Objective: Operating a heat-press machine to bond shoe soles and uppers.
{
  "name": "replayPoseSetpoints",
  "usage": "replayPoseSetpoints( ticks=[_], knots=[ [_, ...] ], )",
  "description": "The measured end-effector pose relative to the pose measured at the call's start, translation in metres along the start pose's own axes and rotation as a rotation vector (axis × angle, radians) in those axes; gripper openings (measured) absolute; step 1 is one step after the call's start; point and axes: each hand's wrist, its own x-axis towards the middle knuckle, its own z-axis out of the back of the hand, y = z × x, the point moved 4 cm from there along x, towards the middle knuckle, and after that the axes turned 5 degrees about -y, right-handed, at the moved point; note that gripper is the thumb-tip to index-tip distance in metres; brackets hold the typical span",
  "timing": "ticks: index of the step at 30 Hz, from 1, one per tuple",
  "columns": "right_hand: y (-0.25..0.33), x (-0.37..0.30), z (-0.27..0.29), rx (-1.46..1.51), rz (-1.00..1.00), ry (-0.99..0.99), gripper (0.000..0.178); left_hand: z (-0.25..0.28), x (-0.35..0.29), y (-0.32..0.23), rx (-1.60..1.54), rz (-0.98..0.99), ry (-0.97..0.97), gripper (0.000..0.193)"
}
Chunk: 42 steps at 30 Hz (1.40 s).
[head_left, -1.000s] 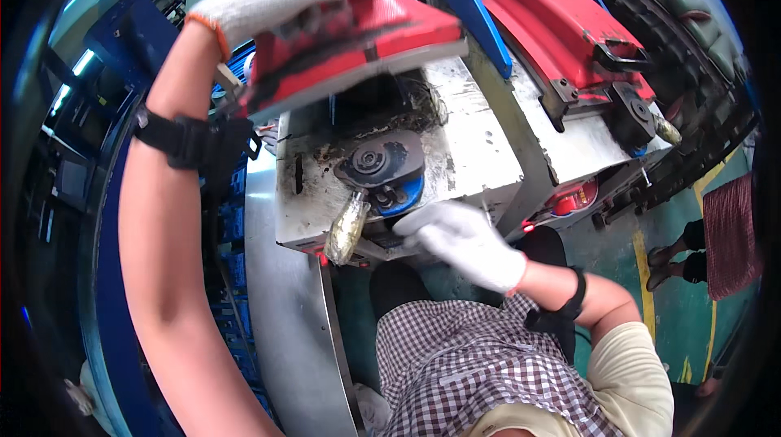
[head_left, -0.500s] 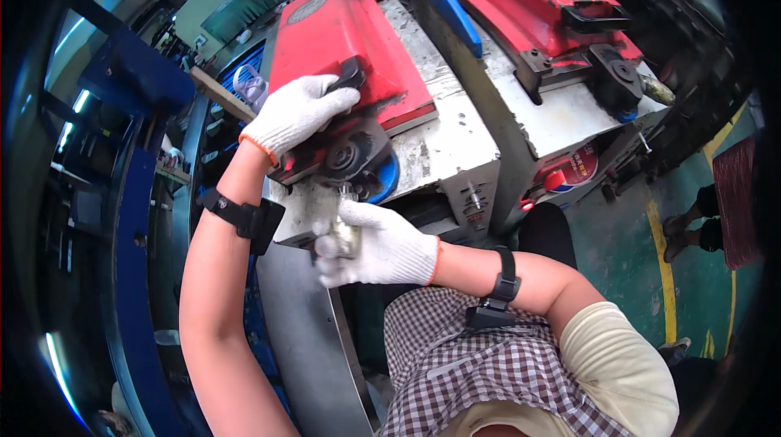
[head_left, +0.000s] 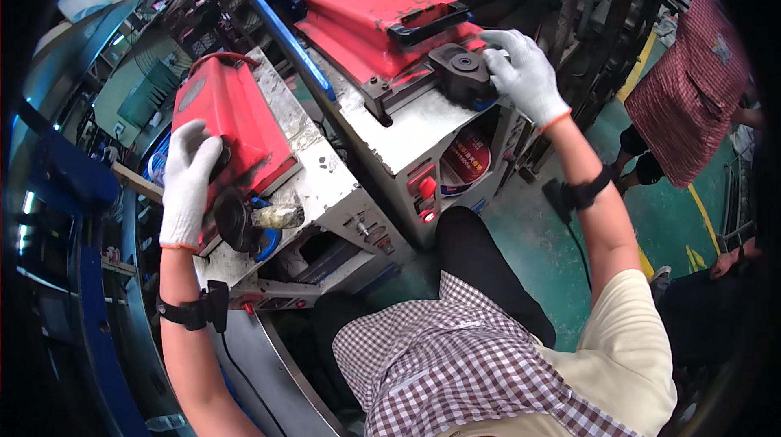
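Both hands wear white knit gloves with orange cuffs. My left hand is at the front of the left red machine cover, beside its black handle, fingers loosely bent and apart. Below it, a pale, worn grip sticks out from a black pivot block. My right hand reaches to the black pivot block of the right machine, fingers spread. It covers whatever grip projects there. The right red cover has a black bar handle.
The white machine bodies stand side by side, a blue panel between them. A red switch sits on the right machine's front. Another person in a red apron stands at the right. A metal panel lies low at left.
The view has swung right. My right hand has let go of the left machine's pale grip and moved to the right machine's pivot block. My left hand stays by the left handle, its grasp loosened.
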Motion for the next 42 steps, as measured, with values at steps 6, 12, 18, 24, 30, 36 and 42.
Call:
replayPoseSetpoints(
  ticks=[6,12,18,24,30,36,42],
  knots=[
    [-0.023,-0.013,0.010,-0.241,-0.298,0.308,0.048,-0.133,-0.008,-0.112,0.318,-0.265,0.368,0.062],
    [0.047,-0.069,0.020,0.143,-0.273,0.614,0.079,-0.223,0.020,-0.106,0.427,-0.680,0.390,0.070],
    [0.006,0.011,0.014,0.371,-0.108,0.413,0.045,-0.235,0.035,-0.127,0.670,-0.960,0.150,0.069],
    [-0.015,0.118,-0.089,0.014,-0.065,0.768,0.074,-0.191,0.092,-0.193,0.655,-1.079,-0.176,0.035],
    [-0.010,0.152,-0.198,-0.237,-0.063,1.039,0.121,-0.160,0.159,-0.212,0.515,-1.051,-0.428,0.049],
    [-0.011,0.177,-0.186,-0.172,-0.145,0.848,0.102,-0.155,0.197,-0.242,0.583,-0.986,-0.447,0.057],
    [0.058,0.114,-0.094,0.788,-0.859,0.859,0.062,-0.115,0.175,-0.205,0.094,-0.746,-0.018,0.089]
  ],
)
